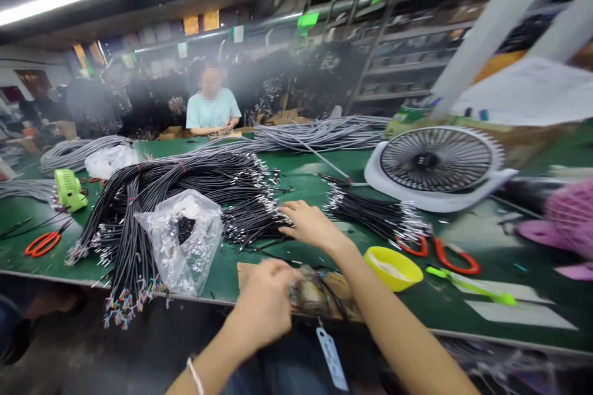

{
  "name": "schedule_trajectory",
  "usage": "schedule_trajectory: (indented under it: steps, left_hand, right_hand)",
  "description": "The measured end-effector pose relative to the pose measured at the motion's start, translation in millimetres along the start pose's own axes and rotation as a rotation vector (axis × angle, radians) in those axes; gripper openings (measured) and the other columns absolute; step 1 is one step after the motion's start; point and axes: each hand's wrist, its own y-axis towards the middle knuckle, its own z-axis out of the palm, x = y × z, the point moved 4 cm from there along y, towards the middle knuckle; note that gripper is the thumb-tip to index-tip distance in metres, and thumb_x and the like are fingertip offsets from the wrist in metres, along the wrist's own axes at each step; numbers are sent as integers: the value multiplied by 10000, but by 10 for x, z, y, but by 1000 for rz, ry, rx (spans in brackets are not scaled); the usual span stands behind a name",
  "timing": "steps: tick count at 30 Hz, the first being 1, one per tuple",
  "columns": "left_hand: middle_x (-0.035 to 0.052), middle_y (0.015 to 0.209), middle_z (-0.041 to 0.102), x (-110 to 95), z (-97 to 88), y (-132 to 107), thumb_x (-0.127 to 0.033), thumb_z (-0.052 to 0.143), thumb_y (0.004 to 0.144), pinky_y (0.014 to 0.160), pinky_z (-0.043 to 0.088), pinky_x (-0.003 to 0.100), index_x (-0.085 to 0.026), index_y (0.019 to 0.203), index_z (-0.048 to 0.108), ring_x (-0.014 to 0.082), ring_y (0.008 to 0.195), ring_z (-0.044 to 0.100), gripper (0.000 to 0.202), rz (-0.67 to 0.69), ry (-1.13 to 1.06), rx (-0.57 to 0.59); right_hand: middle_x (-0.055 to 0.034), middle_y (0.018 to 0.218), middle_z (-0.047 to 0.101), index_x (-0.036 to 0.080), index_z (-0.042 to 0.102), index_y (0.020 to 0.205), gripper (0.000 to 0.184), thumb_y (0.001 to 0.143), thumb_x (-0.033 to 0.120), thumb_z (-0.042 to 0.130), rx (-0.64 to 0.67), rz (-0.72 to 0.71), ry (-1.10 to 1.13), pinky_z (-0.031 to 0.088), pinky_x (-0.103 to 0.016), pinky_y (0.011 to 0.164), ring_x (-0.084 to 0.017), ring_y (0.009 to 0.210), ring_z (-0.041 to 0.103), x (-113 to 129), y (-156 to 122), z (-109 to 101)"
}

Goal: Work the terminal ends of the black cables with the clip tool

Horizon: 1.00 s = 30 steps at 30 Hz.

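My right hand [309, 225] reaches to the right end of a pile of short black cables [250, 219]. Its fingers are stretched and a little apart at the cable tips, and no cable shows clearly inside them. Near the table's front edge, my left hand [266, 299] is closed with curled fingers; what it pinches, if anything, is hidden. Right beside it sits a small, blurred metal and clear device [311, 295] on a brown board. A light blue tag [332, 358] hangs below that. Another bundle of black cables [370, 213] lies to the right of my right hand.
A clear plastic bag [188, 241] of small parts lies left, by long black cables [134, 216]. Orange scissors [46, 244], a green mini fan [69, 190], a yellow bowl [393, 267] and a white fan [435, 163] stand around. A co-worker [213, 105] sits across the table.
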Motion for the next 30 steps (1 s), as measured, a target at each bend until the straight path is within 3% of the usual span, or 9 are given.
schedule_trajectory:
  steps: [4, 6, 8, 11, 13, 17, 22, 25, 30]
  left_hand:
    - [146, 1361, 399, 133, 2, 620, -11, 544, 696, 1055, 298, 347, -142, 1295, 423, 246, 1257, 351, 626, -81, 419, -40]
    - [212, 1357, 375, 211, 22, 904, -55, 611, 636, 1041, 294, 400, -68, 1307, 370, 310, 1257, 331, 713, -128, 480, -38]
    - [221, 1240, 475, 289, 41, 1140, -129, 680, 584, 958, 371, 413, -51, 1265, 384, 328, 1160, 423, 747, -179, 531, -26]
    - [224, 1105, 536, 365, 51, 1357, -186, 719, 568, 852, 419, 424, -48, 1118, 472, 341, 1060, 480, 618, -230, 609, -25]
    - [218, 1041, 560, 389, 52, 1413, -197, 726, 583, 823, 423, 420, -52, 1021, 513, 333, 1004, 511, 508, -239, 644, -16]
    - [121, 907, 600, 395, 46, 1402, -213, 706, 646, 810, 423, 380, -140, 806, 568, 274, 916, 550, 224, -204, 657, 18]
    - [98, 1032, 591, 345, -12, 1383, -214, 659, 696, 865, 389, 352, -179, 700, 570, 256, 1019, 505, 95, -94, 582, -11]
    - [79, 925, 634, 334, -127, 1410, -192, 626, 711, 854, 388, 360, -195, 722, 556, 249, 950, 551, 71, -72, 495, -85]
    - [10, 625, 599, 290, -469, 1439, -194, 540, 765, 663, 427, 297, -220, 802, 473, 214, 665, 609, 81, -93, 269, -324]
  right_hand:
    - [-126, 998, 672, 169, 638, 950, 182, 820, 215, 518, -121, 115, 89, 462, -361, 730, -271, 961, 572, -159, 9, -38]
    - [-116, 941, 682, 164, 648, 907, 178, 842, 220, 492, -180, 144, 145, 459, -345, 739, -254, 928, 580, -212, 29, -37]
    - [-104, 902, 686, 169, 654, 866, 187, 854, 216, 473, -233, 167, 199, 456, -331, 747, -241, 905, 583, -280, 17, -32]
    - [-98, 858, 688, 174, 659, 814, 208, 858, 201, 457, -298, 209, 264, 453, -331, 749, -241, 875, 583, -414, -46, -31]
    - [-103, 838, 685, 171, 659, 791, 218, 856, 197, 453, -333, 231, 302, 453, -340, 747, -246, 852, 579, -491, -86, -37]
    - [-97, 807, 680, 184, 658, 767, 223, 853, 208, 453, -384, 223, 390, 453, -346, 744, -244, 818, 571, -525, -112, -61]
    - [-93, 788, 679, 181, 658, 742, 199, 833, 203, 482, -420, 199, 514, 455, -340, 745, -236, 794, 580, -510, -125, -94]
    - [-91, 760, 675, 177, 658, 738, 200, 826, 201, 480, -453, 223, 579, 455, -345, 736, -234, 762, 584, -570, -148, -112]
    - [-86, 717, 672, 175, 655, 716, 217, 826, 217, 473, -487, 251, 693, 461, -350, 711, -225, 717, 596, -578, -133, -106]
